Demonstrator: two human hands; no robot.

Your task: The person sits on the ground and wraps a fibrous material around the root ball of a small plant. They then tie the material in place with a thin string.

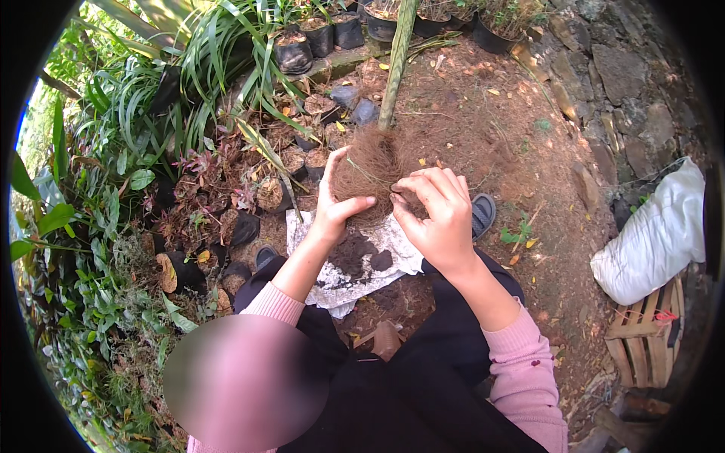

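Observation:
A bundle of brown plant fibre wraps the lower end of an upright green stem, hiding its base. My left hand cups the bundle from the left, thumb across its front. A thin greenish strand runs over the fibre towards my right hand. Its thumb and fingertips are pinched together at the bundle's right side, where the strand seems to end between them. Below, a dirty white sheet lies on the ground with dark soil and a small soil clump on it.
Black plastic-bag pots crowd the left, beside leafy plants. More pots line the back. At right, a white sack rests by a wooden crate near a stone wall. Bare earth bears fallen leaves.

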